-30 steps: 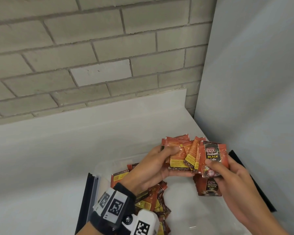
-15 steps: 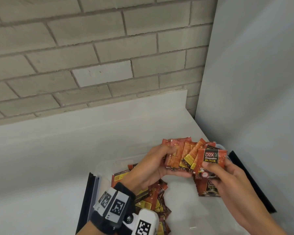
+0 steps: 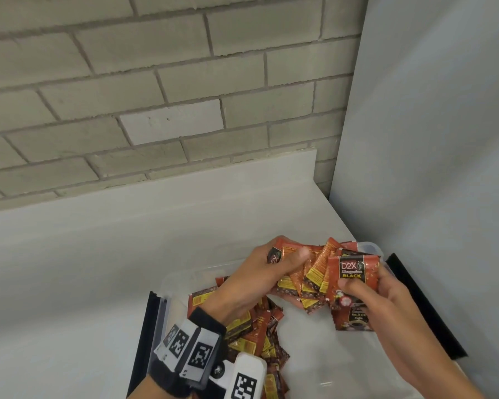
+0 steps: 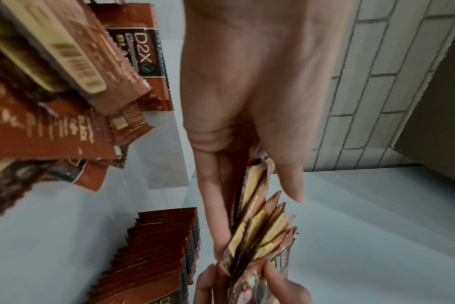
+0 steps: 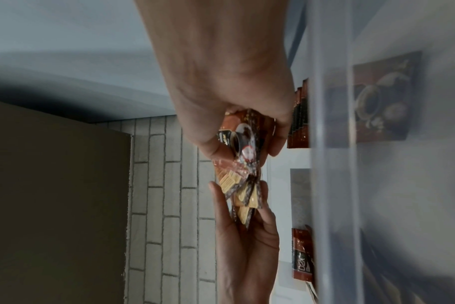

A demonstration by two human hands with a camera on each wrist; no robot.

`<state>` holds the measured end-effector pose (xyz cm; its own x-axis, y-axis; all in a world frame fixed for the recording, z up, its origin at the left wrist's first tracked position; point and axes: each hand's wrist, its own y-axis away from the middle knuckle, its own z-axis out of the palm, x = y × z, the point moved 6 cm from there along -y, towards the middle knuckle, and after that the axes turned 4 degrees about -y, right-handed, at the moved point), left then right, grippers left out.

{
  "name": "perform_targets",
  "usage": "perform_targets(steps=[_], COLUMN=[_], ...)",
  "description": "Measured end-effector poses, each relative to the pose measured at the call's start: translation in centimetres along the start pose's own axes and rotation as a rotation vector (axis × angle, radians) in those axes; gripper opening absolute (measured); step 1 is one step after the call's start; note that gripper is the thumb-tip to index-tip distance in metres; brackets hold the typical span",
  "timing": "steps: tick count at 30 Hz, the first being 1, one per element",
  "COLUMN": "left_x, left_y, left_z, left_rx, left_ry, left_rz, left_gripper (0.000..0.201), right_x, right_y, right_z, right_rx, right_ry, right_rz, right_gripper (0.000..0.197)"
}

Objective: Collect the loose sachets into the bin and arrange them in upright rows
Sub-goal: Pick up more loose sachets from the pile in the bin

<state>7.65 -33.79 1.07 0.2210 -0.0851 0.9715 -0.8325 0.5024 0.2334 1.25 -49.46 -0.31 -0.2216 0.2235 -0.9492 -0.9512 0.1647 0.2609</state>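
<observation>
A fanned bunch of red-brown coffee sachets [image 3: 314, 277] hangs above the clear plastic bin [image 3: 370, 247]. My left hand [image 3: 271, 272] grips the bunch's left side, thumb across the front. My right hand [image 3: 366, 286] pinches the front sachet [image 3: 350, 272] at the bunch's right end. The left wrist view shows the same bunch [image 4: 262, 232] edge-on between my fingers, beside an upright row of sachets [image 4: 159, 253]. Loose sachets [image 3: 254, 335] lie heaped in the bin's left part. A sachet [image 3: 355, 318] stands under my right hand.
The bin sits on a white counter [image 3: 98, 269] in a corner, with a brick wall [image 3: 156, 96] behind and a grey panel [image 3: 444, 139] on the right. Black strips [image 3: 147, 326] flank the bin on both sides.
Both hands have lowered the bunch a little toward the bin and squeezed the fanned sachets closer together. My left thumb has slid further across the front of the bunch.
</observation>
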Motion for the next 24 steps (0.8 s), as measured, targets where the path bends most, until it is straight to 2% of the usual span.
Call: perform_targets(steps=[3, 7, 11, 14, 18, 24], left_x=[0.1, 0.3, 0.6, 0.9, 1.1, 0.9], left_y=[-0.1, -0.1, 0.0, 0.0, 0.1, 0.4], left_z=[0.2, 0.0, 0.1, 0.0, 0.1, 0.6], left_rx=[-0.04, -0.051, -0.106, -0.087, -0.067, -0.107], left_ry=[0.104, 0.307, 0.192, 0.132, 0.109, 0.019], left_rz=[-0.014, -0.033, 0.043, 0.099, 0.108, 0.116], left_gripper=[0.031, 0.044, 0.043, 0.035, 0.026, 0.043], right_x=[0.2, 0.2, 0.1, 0.1, 0.0, -0.3], right_y=[-0.3, -0.5, -0.5, -0.5, -0.3, 0.2], right_z=[-0.5, -1.0, -0.8, -0.8, -0.4, 1.0], right_rx=[0.062, 0.109, 0.086, 0.064, 0.023, -0.121], right_ry=[-0.055, -0.128, -0.132, -0.146, -0.162, -0.186], right_rz=[-0.005, -0.008, -0.002, 0.012, 0.038, 0.073], right_gripper=[0.029, 0.03, 0.031, 0.03, 0.032, 0.044])
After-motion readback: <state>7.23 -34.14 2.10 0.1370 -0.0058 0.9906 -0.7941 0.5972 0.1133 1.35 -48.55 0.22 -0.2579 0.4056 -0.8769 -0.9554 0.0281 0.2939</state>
